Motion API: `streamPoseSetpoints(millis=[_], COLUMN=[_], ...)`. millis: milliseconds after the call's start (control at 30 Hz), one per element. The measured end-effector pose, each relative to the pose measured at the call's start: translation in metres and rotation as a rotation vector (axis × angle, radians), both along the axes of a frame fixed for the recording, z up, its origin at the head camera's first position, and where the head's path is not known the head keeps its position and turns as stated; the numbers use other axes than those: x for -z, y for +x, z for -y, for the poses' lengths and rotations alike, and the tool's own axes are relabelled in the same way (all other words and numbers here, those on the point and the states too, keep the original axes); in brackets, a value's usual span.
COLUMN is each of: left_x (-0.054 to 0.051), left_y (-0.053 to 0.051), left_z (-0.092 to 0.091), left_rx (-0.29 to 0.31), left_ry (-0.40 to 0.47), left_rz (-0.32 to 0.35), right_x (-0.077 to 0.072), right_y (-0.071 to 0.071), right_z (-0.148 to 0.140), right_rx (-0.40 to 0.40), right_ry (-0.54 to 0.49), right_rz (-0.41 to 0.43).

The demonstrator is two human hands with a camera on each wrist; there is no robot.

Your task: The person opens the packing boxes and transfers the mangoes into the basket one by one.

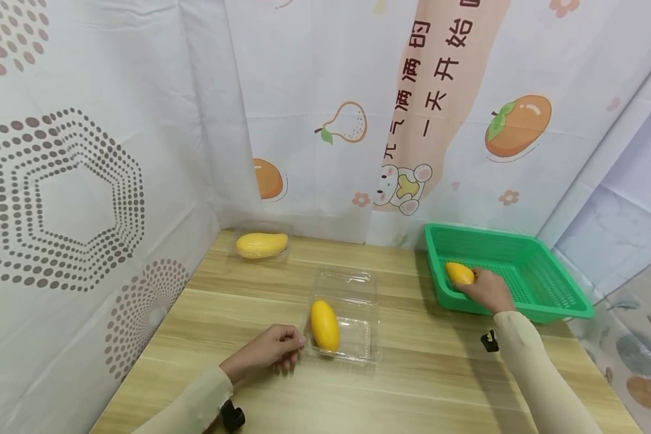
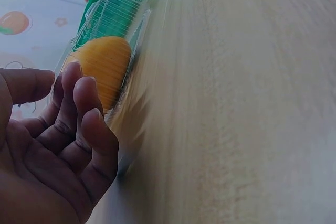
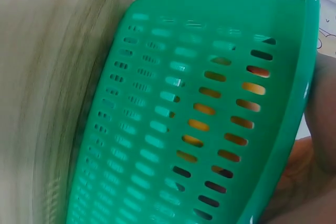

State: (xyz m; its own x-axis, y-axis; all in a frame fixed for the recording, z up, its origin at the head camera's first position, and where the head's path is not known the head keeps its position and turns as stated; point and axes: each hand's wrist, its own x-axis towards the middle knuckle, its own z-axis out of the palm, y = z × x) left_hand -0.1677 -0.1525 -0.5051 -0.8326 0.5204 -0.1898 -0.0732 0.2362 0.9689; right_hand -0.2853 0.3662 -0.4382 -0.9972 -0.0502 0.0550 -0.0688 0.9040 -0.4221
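My right hand [image 1: 490,290] grips a yellow mango [image 1: 459,274] inside the near-left part of a green plastic basket [image 1: 521,241]. From the right wrist view, yellow shows through the slots of the basket wall [image 3: 210,87], and most of the mango is hidden. My left hand [image 1: 273,348] is beside the left edge of an open clear plastic box [image 1: 360,337], its fingers loosely bent and holding nothing visible. Another mango [image 1: 324,325] lies in that box's left half; its right half is bare. In the left wrist view this mango [image 2: 105,66] sits just beyond my fingertips [image 2: 86,90].
At the back left of the wooden table [image 1: 412,386] stands a clear box with a mango [image 1: 261,245] in it. Printed curtains [image 1: 304,72] hang behind and to the left of the table. The clear box's lid [image 1: 347,282] lies folded back, away from me.
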Motion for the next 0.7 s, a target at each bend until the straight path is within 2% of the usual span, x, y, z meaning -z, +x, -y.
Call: streamPoseSetpoints(millis=[233, 700], left_x=[0.0, -0.002], left_y=[0.0, 0.0], left_z=[0.0, 0.0], left_rx=[-0.007, -0.01], left_ry=[-0.002, -0.009], left_rz=[0.01, 0.012], right_x=[-0.004, -0.011], right_y=[-0.002, -0.006], right_z=[0.0, -0.003], right_rx=[-0.026, -0.057], right_ry=[-0.001, 0.018], right_rz=[0.073, 0.141])
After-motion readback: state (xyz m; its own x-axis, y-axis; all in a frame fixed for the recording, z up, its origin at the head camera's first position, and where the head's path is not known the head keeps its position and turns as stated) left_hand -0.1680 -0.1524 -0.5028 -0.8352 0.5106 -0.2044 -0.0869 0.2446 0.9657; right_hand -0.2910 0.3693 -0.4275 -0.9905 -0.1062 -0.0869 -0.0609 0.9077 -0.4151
